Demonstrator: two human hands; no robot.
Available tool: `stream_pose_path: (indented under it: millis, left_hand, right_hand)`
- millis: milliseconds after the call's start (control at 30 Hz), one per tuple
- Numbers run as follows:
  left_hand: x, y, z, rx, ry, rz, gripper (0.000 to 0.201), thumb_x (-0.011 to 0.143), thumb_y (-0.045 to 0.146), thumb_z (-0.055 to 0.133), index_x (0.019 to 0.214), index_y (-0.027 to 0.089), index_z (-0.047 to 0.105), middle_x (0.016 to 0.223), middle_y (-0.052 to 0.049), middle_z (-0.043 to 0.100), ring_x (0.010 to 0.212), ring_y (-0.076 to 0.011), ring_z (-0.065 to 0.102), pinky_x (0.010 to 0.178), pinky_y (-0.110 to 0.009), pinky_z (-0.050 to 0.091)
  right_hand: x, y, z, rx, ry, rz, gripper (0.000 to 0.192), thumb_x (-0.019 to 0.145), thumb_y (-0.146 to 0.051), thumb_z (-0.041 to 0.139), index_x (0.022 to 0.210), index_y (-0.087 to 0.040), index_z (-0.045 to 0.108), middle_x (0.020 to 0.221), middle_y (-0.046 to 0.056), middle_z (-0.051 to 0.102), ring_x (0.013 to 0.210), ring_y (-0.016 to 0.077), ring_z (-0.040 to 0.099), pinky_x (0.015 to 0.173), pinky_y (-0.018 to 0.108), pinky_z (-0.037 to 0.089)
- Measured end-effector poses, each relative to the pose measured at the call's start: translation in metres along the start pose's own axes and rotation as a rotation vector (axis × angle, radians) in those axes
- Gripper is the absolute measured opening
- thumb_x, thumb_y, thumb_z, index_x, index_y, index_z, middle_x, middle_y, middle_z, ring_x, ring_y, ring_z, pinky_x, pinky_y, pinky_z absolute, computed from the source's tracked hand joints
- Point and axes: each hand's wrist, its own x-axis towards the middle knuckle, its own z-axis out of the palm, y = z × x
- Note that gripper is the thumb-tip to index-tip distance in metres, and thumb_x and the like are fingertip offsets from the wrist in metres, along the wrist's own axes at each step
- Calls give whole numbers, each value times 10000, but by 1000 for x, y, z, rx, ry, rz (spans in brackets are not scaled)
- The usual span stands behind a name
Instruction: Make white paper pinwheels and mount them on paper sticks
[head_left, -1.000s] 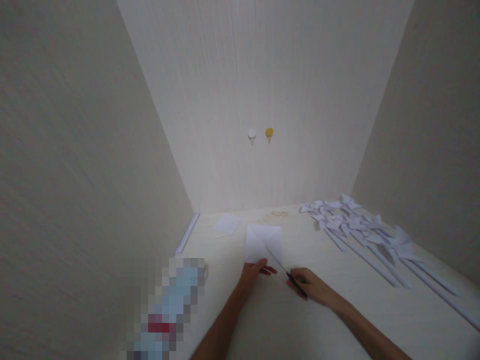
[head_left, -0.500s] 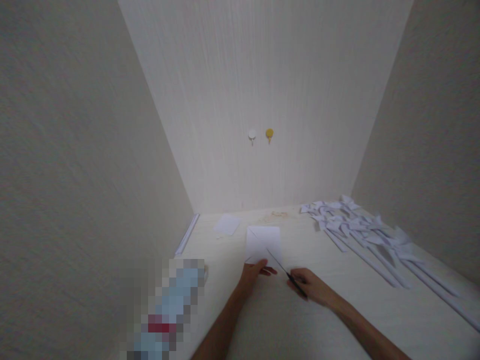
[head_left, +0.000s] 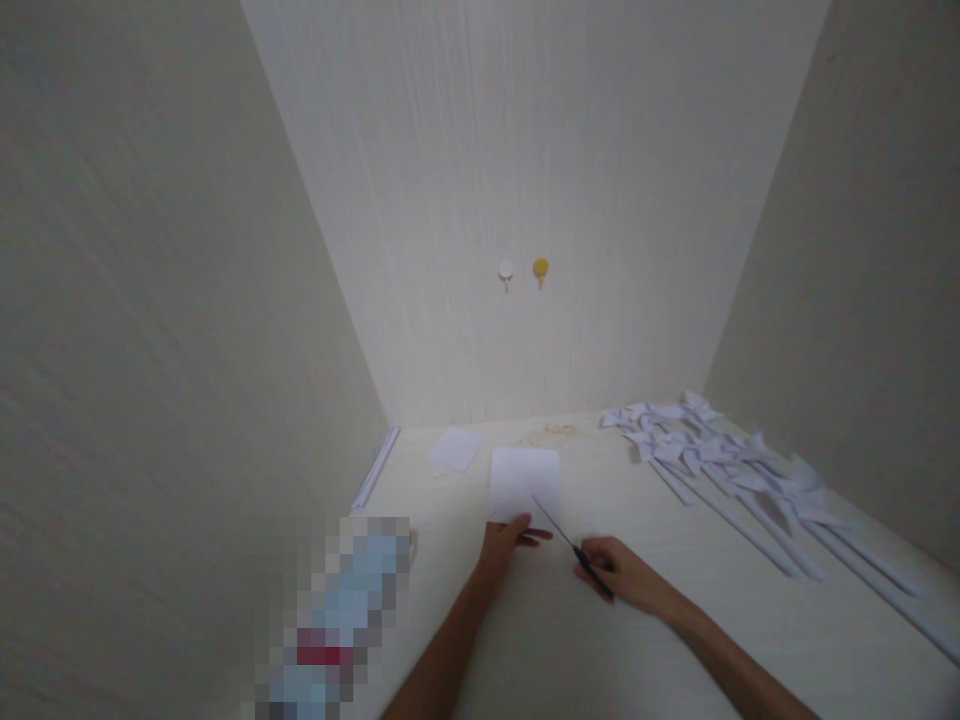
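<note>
A square white sheet of paper (head_left: 517,475) lies in front of me. My left hand (head_left: 508,537) pinches its near edge, thumb on top and the other fingers below. My right hand (head_left: 611,572) is closed around the black handles of a pair of scissors (head_left: 576,550). The thin blades slant up and left, and their tip overlaps the lower right part of the sheet in view. Whether the blades are apart or touch the paper, I cannot tell.
Several white paper pinwheels on rolled-paper sticks (head_left: 739,490) lie at the right. Another white sheet (head_left: 454,449) rests further back left, near white paper rolls (head_left: 375,468). A blurred-out object (head_left: 337,620) stands front left. Two hooks, white (head_left: 505,270) and yellow (head_left: 541,268), are on the back wall.
The sheet in my left hand has shifted slightly away and left. Diagonal lines seen on it earlier no longer show. The scissors have barely moved.
</note>
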Motion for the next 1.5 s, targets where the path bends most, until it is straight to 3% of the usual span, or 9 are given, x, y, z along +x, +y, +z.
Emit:
stream_pose_path:
  millis: [233, 333, 500, 633, 767, 967, 1200, 1400, 1500]
  left_hand:
    - [6, 2, -5, -142, 197, 51, 213, 609, 308, 568, 585, 100, 531, 550, -67, 631, 564, -206, 620, 488, -248, 438]
    - [6, 2, -7, -172, 222, 58, 208, 614, 306, 564, 589, 102, 531, 537, -64, 633, 561, -202, 619, 498, -251, 442]
    - [4, 2, -4, -160, 180, 36, 183, 596, 280, 570, 575, 102, 533, 565, -71, 639, 555, -193, 618, 488, -240, 438]
    - [6, -2, -1, -118, 110, -2, 183, 556, 264, 591, 616, 95, 560, 600, -65, 639, 522, -187, 607, 442, -235, 426]
    - [8, -5, -1, -15, 112, -27, 130, 525, 227, 603, 563, 104, 583, 539, -28, 619, 490, -151, 567, 441, -233, 435]
    - [8, -2, -1, 41, 152, -24, 57, 530, 160, 577, 575, 129, 593, 578, 1, 620, 529, -137, 555, 458, -228, 456]
    - [8, 0, 1, 111, 140, 13, 115, 535, 131, 579, 646, 115, 603, 618, -22, 627, 517, -135, 555, 454, -227, 462]
    - [-1, 7, 5, 234, 46, 21, 97, 586, 255, 591, 630, 177, 628, 647, -2, 645, 616, -152, 591, 525, -216, 472]
    - [-4, 10, 6, 204, 54, -8, 70, 594, 226, 574, 610, 181, 625, 617, 5, 638, 602, -147, 590, 522, -213, 473]
  right_hand:
    - [1, 5, 1, -70, 34, -16, 311, 650, -353, 529, 486, -180, 329, 432, -72, 321, 412, 63, 315, 385, 181, 227]
    - [3, 9, 4, -44, 72, -18, 300, 635, -330, 531, 495, -184, 309, 457, -77, 276, 423, 59, 277, 387, 181, 205]
    - [7, 11, 12, 20, 424, -60, 261, 641, -318, 527, 526, -191, 330, 490, -72, 283, 454, 74, 291, 419, 196, 245]
    - [9, 6, 13, 100, 609, -46, 183, 657, -337, 527, 615, -174, 455, 547, -23, 461, 517, 118, 427, 483, 223, 337]
    - [18, 2, 17, 202, 638, -68, 174, 668, -335, 519, 706, -165, 510, 714, 43, 583, 644, 162, 523, 596, 264, 399]
    - [44, 0, 24, 172, 681, -97, 163, 618, -278, 559, 577, -183, 433, 532, -29, 466, 518, 126, 441, 493, 233, 355]
    - [45, -5, 20, 343, 616, -142, 147, 614, -245, 556, 622, -179, 425, 546, -44, 435, 504, 104, 416, 465, 210, 323]
    - [46, -6, 23, 428, 507, -181, 183, 591, -234, 591, 627, -177, 420, 549, -53, 427, 502, 93, 422, 464, 203, 323]
    - [47, -4, 22, 446, 486, -179, 189, 585, -229, 599, 626, -175, 422, 548, -52, 437, 505, 92, 428, 465, 202, 328]
